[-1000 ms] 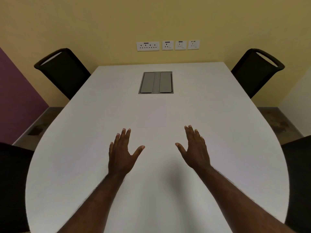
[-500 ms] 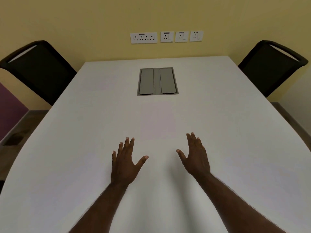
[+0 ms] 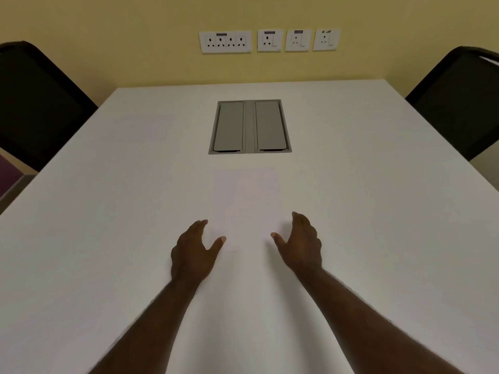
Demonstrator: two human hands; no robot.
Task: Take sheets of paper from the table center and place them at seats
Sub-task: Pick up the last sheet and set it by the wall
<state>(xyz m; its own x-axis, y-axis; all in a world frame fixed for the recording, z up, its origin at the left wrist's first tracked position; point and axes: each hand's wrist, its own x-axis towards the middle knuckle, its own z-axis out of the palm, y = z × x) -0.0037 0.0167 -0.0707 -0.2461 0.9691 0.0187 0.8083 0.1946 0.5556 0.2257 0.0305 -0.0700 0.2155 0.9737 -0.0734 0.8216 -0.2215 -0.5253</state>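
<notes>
A faint white stack of paper sheets (image 3: 246,203) lies flat at the centre of the white table (image 3: 378,211), just in front of the grey cable hatch. My left hand (image 3: 195,252) hovers at the stack's near left corner, fingers apart, thumb over the paper's edge. My right hand (image 3: 301,244) is at the near right corner, fingers curved and apart, thumb pointing toward the sheets. Neither hand holds anything.
A grey two-lid cable hatch (image 3: 249,127) is set into the table beyond the paper. Black chairs stand at the far left (image 3: 35,109) and far right (image 3: 459,103). Wall sockets (image 3: 267,40) sit on the yellow wall behind.
The view has moved forward over the table. Both hands reached ahead from short of the paper to its near corners, and the fingers curled somewhat.
</notes>
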